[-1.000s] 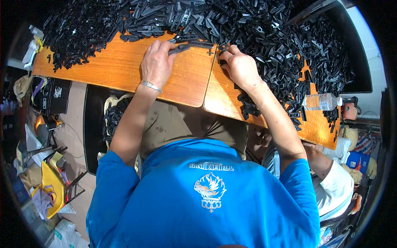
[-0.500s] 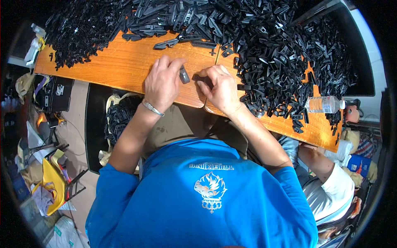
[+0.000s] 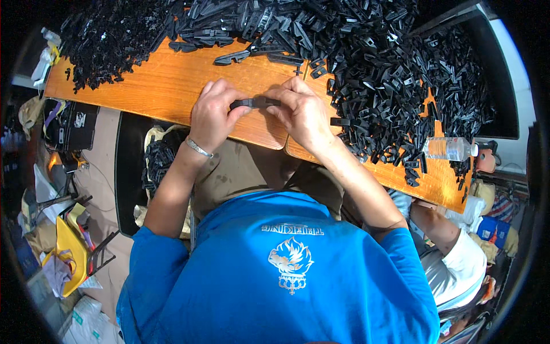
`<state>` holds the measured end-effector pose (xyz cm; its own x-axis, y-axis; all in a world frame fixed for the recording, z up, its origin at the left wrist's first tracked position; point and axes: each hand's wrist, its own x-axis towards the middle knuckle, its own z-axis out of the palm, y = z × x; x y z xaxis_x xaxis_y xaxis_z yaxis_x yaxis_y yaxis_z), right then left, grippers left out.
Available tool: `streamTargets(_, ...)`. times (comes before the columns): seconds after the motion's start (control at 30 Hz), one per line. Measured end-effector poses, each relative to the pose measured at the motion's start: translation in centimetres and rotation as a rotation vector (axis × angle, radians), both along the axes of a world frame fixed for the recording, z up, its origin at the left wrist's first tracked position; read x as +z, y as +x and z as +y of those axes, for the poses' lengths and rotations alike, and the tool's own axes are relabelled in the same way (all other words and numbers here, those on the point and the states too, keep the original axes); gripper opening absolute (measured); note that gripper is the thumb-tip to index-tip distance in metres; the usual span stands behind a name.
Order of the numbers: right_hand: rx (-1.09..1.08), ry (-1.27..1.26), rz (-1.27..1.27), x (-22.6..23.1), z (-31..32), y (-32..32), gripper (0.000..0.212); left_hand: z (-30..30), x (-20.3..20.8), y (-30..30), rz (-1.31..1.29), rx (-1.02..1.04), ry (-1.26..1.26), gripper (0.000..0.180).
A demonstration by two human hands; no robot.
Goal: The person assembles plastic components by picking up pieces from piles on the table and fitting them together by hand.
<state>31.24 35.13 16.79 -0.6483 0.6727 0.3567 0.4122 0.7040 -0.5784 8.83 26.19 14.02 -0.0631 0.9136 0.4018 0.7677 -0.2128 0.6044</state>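
Between my two hands, above the near edge of the wooden table (image 3: 154, 86), is a long dark plastic piece (image 3: 255, 103). My left hand (image 3: 215, 114) pinches its left end between thumb and fingers. At the other end, my right hand (image 3: 301, 109) grips it the same way. Whether it is one part or two joined parts I cannot tell, as my fingers cover both ends. Beyond my hands lie long black plastic parts (image 3: 232, 57), and a heap of short black clips (image 3: 372, 109) spreads to the right.
A pile of small black parts (image 3: 109, 63) covers the far left of the table. On the right, a clear plastic bottle (image 3: 450, 148) lies on its side among the parts. An open bag of black pieces (image 3: 160, 160) sits below the table edge. Another person's arm (image 3: 435, 226) shows at the lower right.
My hands have come together. The dark piece that was at my left hand now spans both hands, held level, and my left fingers have closed on its end.
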Motion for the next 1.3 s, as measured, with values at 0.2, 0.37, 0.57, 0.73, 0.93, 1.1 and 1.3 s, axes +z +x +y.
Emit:
streamTargets(0.2,0.031,-0.001,-0.084,-0.6,1.7,-0.4,0.034,0.0,-0.1,-0.7,0.054,-0.004,0.002,0.03)
streamTargets(0.37,0.139,-0.016,-0.127,-0.9,3.2,-0.9,0.033,0.4,-0.5,-0.3,0.037,0.004,0.029,0.027)
streamTargets(0.57,0.312,0.02,-0.076,-2.1,4.8,-2.7,0.03,0.6,-0.1,-0.4,-0.017,0.031,0.074,0.02)
streamTargets(0.73,0.393,-0.029,-0.154,-1.6,2.2,-1.8,0.031,-3.5,2.8,-5.5,0.069,-0.168,-0.286,0.026)
streamTargets(0.93,-0.058,0.211,-0.257,0.5,6.5,2.4,0.027,-2.9,3.6,-9.8,-0.379,0.07,-0.324,0.037)
streamTargets(1.1,-0.044,0.356,-0.374,-1.1,7.6,1.8,0.02,5.7,1.3,-4.7,0.157,0.165,0.034,0.032)
streamTargets(1.3,0.088,0.332,-0.416,-2.4,3.1,-1.4,0.019,8.1,-0.1,-3.9,0.174,0.154,-0.003,0.016)
